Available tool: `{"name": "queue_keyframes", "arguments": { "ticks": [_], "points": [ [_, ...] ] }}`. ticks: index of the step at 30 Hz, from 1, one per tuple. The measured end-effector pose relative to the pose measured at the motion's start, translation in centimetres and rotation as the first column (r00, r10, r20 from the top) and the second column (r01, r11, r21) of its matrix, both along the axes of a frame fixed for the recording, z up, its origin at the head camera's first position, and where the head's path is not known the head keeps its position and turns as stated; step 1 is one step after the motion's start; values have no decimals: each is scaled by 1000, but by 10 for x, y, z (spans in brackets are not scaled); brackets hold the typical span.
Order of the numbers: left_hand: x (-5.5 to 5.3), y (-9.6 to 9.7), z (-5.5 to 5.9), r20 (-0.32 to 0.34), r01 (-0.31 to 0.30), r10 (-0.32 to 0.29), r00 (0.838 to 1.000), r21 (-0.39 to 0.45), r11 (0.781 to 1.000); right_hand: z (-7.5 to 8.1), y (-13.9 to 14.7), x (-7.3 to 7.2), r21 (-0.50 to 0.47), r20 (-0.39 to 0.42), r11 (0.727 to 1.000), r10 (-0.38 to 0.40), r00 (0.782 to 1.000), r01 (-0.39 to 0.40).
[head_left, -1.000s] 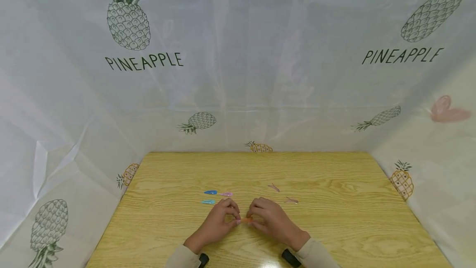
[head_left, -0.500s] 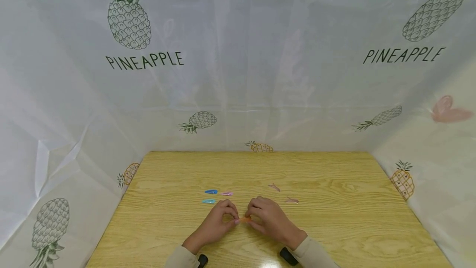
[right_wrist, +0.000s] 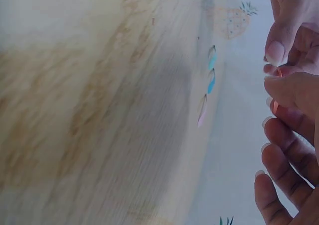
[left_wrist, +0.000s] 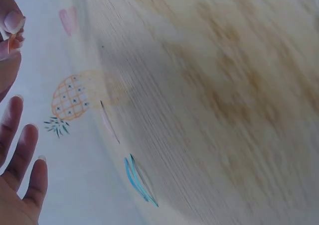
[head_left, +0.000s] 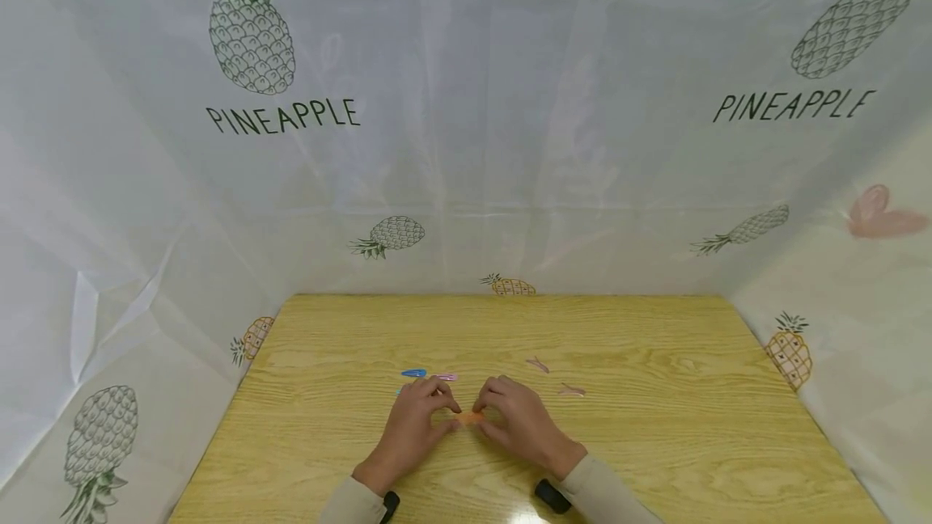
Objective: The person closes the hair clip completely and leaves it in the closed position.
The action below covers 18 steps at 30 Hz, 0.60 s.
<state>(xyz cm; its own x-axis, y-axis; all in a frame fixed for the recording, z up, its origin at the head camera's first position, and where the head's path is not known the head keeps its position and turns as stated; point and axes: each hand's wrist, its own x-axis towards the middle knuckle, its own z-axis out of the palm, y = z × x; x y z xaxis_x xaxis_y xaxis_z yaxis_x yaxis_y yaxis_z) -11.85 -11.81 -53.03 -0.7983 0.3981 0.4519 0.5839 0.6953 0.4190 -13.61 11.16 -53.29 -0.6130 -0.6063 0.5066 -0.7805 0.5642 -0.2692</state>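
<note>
Between my two hands is a small, thin orange hair clip [head_left: 469, 419], held above the front middle of the table. My left hand [head_left: 409, 425] pinches its left end between thumb and fingertip. At the right end, my right hand [head_left: 523, 424] pinches it the same way. In the right wrist view only a slim edge of the orange clip [right_wrist: 276, 105] shows; the fingers cover the rest. The other fingers of both hands are spread loosely. Beyond my left hand lie a blue snap hair clip [head_left: 413, 373] and a pink one [head_left: 446, 377].
A teal clip [right_wrist: 213, 59] lies by the blue and pink ones, mostly hidden by my left hand in the head view. Two brownish-pink, forked clips [head_left: 537, 365] lie back right on the wooden table [head_left: 655, 427]. White pineapple-print sheeting [head_left: 466, 144] surrounds the table.
Both hands have moved slightly away from the body and to the left with the orange clip. My left hand now covers most of the teal clip.
</note>
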Motion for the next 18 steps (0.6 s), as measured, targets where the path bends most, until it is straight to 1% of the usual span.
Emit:
{"name": "queue_keyframes", "arguments": {
  "ticks": [5, 8, 12, 15, 18],
  "points": [
    [-5, -5, -1, -41, 0, -1, 999, -28, 1000, 1, -7, -3, -8, 55, 1000, -9, 998, 10],
    [-8, -9, -3, -52, 0, -2, 999, -42, 999, 1, -12, -5, -1, 81, 1000, -19, 997, 19],
    [-13, -14, -4, -59, -7, 3, 998, -67, 998, -1, -19, -10, 21, 87, 999, -34, 996, 32],
    [-17, -17, -5, -61, -18, 12, 998, -103, 994, -3, -25, -14, 27, 82, 999, -44, 996, 42],
    [-21, -21, -5, -61, -26, 18, 998, -138, 990, -3, -30, -18, 32, 95, 998, -54, 994, 51]
  ]
}}
